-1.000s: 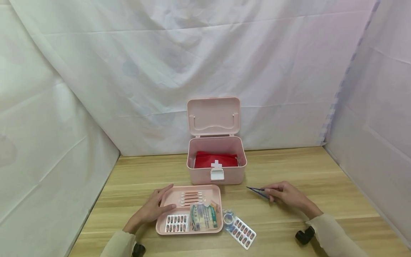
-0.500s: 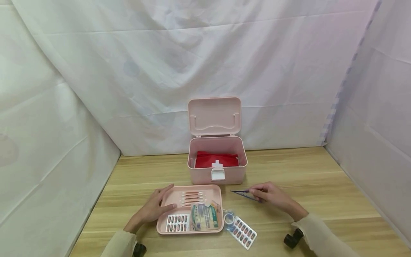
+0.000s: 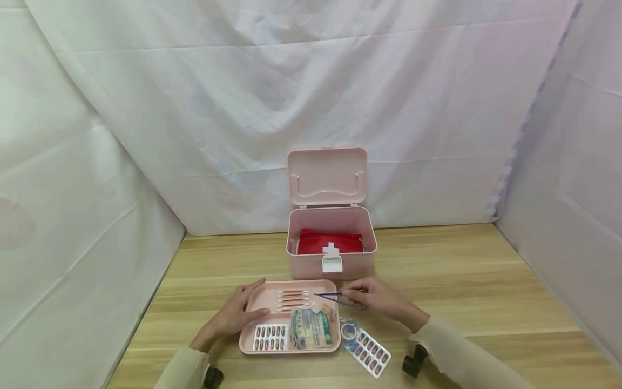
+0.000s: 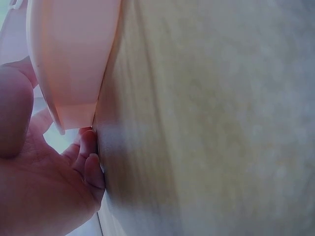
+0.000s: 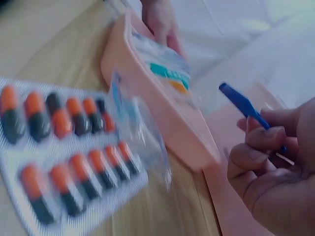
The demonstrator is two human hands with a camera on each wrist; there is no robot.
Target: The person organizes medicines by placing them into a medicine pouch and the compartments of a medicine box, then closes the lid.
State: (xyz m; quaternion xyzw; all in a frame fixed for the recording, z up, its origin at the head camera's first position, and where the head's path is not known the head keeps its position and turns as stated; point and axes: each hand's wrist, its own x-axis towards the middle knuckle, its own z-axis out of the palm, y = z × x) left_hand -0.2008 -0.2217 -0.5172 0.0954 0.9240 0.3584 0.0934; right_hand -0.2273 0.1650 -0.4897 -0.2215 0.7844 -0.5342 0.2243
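Note:
Blue plastic tweezers (image 3: 332, 295) are pinched between the thumb and fingers of my right hand (image 3: 376, 300). Their tips point left, over the right part of the pink tray (image 3: 323, 286), near several cotton swabs (image 3: 293, 300). My left hand (image 3: 233, 313) rests on the tray's left edge, thumb and index finger spread across the rim. The left wrist view has the other fingers beside the tray wall (image 4: 78, 54), against the table. Inside the tray lie a capsule blister pack (image 3: 270, 337) and a green-and-white packet (image 3: 311, 328).
Behind the tray stands a pink first-aid box (image 3: 301, 266), lid (image 3: 328, 175) raised, with a red pouch (image 3: 316, 241) inside. A bagged roll of tape (image 3: 348, 330) and another capsule blister pack (image 3: 370, 352) lie right of the tray. White curtains border the wooden table (image 3: 461, 281).
My right hand has carried the tweezers leftward from the table on the right to over the tray's right edge. The left hand has stayed on the tray.

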